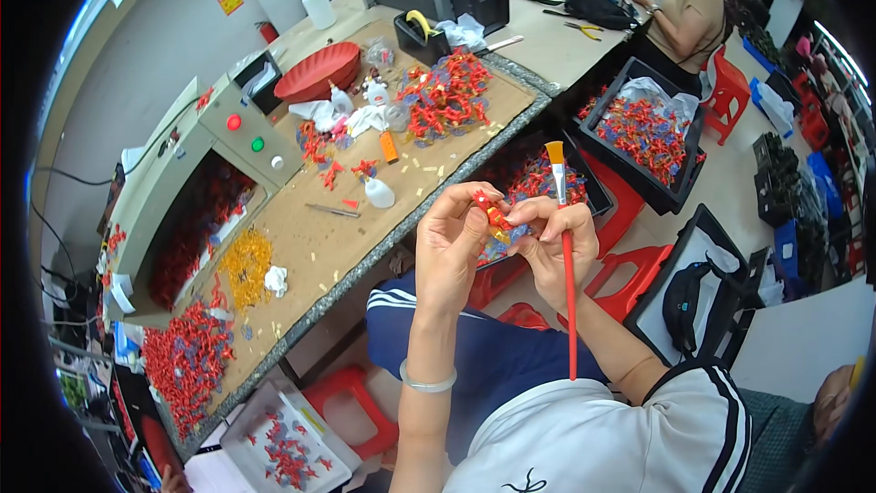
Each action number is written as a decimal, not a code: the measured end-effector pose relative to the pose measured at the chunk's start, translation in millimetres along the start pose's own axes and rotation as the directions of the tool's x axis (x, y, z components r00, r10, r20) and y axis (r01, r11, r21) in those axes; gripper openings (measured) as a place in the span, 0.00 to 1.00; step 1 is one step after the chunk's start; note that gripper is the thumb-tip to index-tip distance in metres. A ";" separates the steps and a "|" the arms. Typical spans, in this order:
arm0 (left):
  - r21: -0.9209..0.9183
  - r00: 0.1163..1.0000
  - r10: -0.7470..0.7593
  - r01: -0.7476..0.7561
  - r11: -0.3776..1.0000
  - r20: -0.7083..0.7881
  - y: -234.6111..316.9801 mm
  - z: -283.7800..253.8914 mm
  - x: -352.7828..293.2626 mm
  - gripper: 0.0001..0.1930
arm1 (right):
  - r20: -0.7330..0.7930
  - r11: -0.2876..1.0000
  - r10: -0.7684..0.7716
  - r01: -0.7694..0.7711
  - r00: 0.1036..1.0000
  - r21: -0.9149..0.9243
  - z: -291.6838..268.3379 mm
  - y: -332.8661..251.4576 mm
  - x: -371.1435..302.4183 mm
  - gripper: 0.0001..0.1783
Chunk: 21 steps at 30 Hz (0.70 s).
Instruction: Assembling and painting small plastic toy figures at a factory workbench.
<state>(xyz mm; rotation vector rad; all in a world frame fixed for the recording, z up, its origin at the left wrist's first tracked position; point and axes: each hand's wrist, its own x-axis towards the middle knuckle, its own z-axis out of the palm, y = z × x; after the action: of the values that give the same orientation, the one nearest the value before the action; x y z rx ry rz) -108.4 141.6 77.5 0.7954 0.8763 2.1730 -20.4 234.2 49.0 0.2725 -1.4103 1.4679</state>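
Observation:
In front of my chest, both hands pinch a small red and yellow toy figurine (489, 209) with a bluish translucent part (505, 245) at its lower end. My left hand (447, 251) grips it from the left between thumb and fingers. From the other side, the fingers of my right hand (558, 251) press against it. A flat paintbrush (570, 310) with a long red handle is also tucked in my right hand, bristles up. Behind my hands, a black crate (598, 196) holds many red and blue figurines.
At left stands a workbench (351, 237) with figurine piles (447, 96), yellow pieces (248, 265), a white bottle (379, 192) and a machine (205, 141) with an opening. Another full crate (680, 196) sits beyond my right hand. A white bin (315, 434) is lower left; a co-worker (691, 14) sits far right.

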 end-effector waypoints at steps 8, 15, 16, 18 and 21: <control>-0.074 0.988 -0.104 0.112 0.991 0.112 -5.5 28.6 16.9 0.11 | 0.091 0.814 -0.321 0.324 0.943 -0.482 -21.0 -31.1 17.4 0.15; -0.079 0.962 -0.154 0.176 0.981 0.225 -9.7 58.8 30.1 0.12 | 0.170 0.569 -0.399 0.389 0.901 -0.724 -39.3 -60.4 22.6 0.24; -0.097 0.956 -0.166 0.194 0.976 0.240 -9.3 62.6 30.8 0.11 | 0.168 0.555 -0.413 0.394 0.895 -0.733 -38.8 -64.2 23.7 0.24; -0.131 0.943 -0.188 0.231 0.964 0.275 -9.3 69.5 32.4 0.11 | 0.164 0.531 -0.438 0.402 0.884 -0.746 -39.7 -69.5 24.4 0.24; -0.161 0.923 -0.218 0.279 0.947 0.318 -9.4 78.1 33.2 0.11 | 0.157 0.508 -0.466 0.409 0.871 -0.758 -42.6 -76.0 24.6 0.25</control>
<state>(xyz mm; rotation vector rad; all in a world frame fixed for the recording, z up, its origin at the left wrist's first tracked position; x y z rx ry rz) -68.8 199.5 126.1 0.8312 0.5576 1.8237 47.1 264.9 101.0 0.0116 -1.6333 0.3448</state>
